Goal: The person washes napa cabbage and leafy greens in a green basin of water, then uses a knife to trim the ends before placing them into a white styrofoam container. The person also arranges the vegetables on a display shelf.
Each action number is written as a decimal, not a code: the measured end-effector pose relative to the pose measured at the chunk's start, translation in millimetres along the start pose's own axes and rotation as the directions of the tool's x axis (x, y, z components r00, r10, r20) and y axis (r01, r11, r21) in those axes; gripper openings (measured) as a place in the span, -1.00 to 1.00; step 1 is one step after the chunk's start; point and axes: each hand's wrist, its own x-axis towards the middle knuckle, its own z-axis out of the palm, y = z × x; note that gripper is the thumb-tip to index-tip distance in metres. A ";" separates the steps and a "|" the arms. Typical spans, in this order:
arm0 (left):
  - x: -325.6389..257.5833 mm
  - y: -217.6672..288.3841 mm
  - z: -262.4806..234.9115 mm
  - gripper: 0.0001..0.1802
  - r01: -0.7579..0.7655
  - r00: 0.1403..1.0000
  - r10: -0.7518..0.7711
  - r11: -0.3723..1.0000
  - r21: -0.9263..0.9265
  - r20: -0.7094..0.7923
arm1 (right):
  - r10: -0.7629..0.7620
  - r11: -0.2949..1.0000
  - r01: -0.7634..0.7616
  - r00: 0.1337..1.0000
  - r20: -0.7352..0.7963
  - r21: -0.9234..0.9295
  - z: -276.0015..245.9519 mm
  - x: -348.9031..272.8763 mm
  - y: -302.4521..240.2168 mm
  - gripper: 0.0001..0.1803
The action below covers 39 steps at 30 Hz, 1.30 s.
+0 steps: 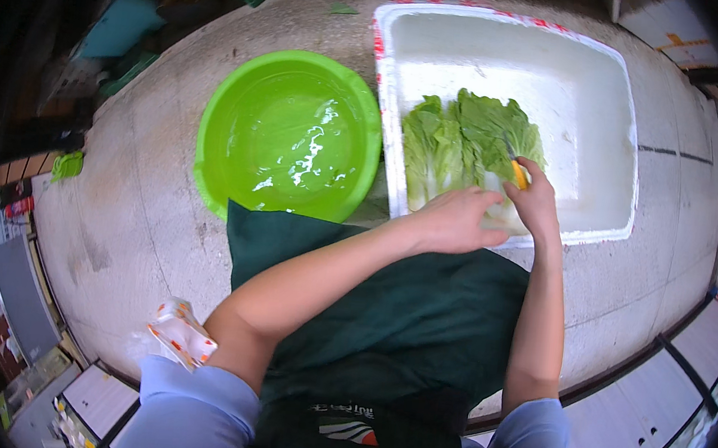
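Note:
Leafy Chinese cabbage heads (pixel 435 149) lie side by side in the near left part of a white foam box (pixel 593 87), leaves pointing away from me and pale stems toward me. My right hand (pixel 536 202) is closed around the yellow handle of a small knife (pixel 519 174). Its short dark blade points away from me over the leaves. At the box's near edge, my left hand (pixel 460 221) reaches over the stem ends, thumb and fingers apart, with nothing seen in it. It partly hides the stems; whether it touches them I cannot tell.
Left of the box stands a round bright green basin (pixel 216 137) holding clear water. Both rest on a concrete floor (pixel 132 202). A dark green apron (pixel 376 312) hangs before me, near both containers. Crates and bags crowd the far left; light cabinets (pixel 634 415) line the right.

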 end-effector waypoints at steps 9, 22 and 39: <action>-66.8 -23.4 -51.7 -0.48 0.128 0.990 -0.134 0.760 0.637 -0.038 | -0.372 0.926 0.358 0.918 -0.135 -0.119 56.6 -49.1 -35.4 -0.38; -118.5 -2.9 -31.5 -0.60 0.257 0.964 -0.194 0.848 0.464 -0.179 | -0.193 0.867 0.315 0.927 0.323 -0.386 82.9 -75.5 -87.5 -0.38; -326.3 -51.3 -90.4 -0.76 0.417 0.421 -0.687 0.726 -0.546 -0.592 | 0.075 0.942 0.136 0.807 0.586 -0.308 -63.5 -175.3 -202.2 -0.58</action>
